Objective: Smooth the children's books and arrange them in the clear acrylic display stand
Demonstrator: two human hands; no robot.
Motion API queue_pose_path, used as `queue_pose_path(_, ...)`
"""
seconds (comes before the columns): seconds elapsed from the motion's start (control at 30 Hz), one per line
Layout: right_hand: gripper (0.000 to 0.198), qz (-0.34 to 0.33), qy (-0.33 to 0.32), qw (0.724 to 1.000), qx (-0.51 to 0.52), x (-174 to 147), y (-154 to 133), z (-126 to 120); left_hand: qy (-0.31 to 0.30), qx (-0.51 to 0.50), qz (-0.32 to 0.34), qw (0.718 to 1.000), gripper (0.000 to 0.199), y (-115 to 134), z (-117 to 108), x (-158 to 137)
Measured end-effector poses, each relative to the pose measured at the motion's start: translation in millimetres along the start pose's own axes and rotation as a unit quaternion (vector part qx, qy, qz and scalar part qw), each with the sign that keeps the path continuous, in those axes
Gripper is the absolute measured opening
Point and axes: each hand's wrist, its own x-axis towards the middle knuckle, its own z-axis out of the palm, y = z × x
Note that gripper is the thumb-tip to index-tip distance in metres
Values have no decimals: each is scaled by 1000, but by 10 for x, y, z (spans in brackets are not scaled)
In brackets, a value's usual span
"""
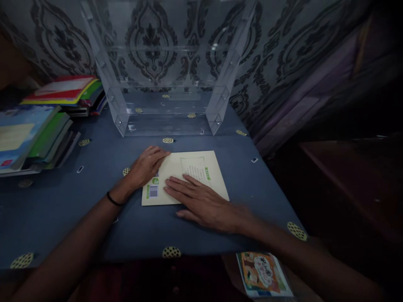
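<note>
A thin cream-coloured book lies closed on the cloth-covered table, showing a green-marked barcode and some printed text. My left hand, with a black band at the wrist, has its bent fingers close together on the book's upper left corner. Flat across the lower middle of the same book rests my right hand, palm down with fingers stretched out. Part of the printing is hidden under the hands.
Behind the book stands a clear acrylic rack with tiers, against a patterned wall. Stacked books and a red-covered pile sit at the left. Below the table's front edge is a colourful booklet. The blue tablecloth ends at the right.
</note>
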Motion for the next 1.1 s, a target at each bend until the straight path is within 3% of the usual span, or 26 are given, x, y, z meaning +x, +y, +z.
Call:
queue_pose_path(0.27, 61, 96, 66, 993, -24, -153, 576, -121, -4, 38, 5, 999, 34, 18, -1, -10)
queue_pose_path(0.4, 58, 143, 110, 983, -19, -179, 821, -152, -29, 163, 11, 986, 32, 116, -27, -12)
queue_pose_path(0.5, 58, 142, 127, 982, -12, -184, 861, -154, -65, 245, 26, 967, 33, 298, -8, -11)
queue_pose_path(0.63, 56, 135, 135, 982, -14, -186, 842, -147, -103, 256, 59, 960, 38, 592, 106, -50)
queue_pose_path(0.83, 56, 129, 144, 981, -6, -199, 850, -141, -161, 224, 95, 956, 88, 831, 208, -182)
queue_pose_path(1.1, 55, 123, 153, 980, -22, -191, 842, -135, -148, 271, 105, 945, 73, 905, 228, -226)
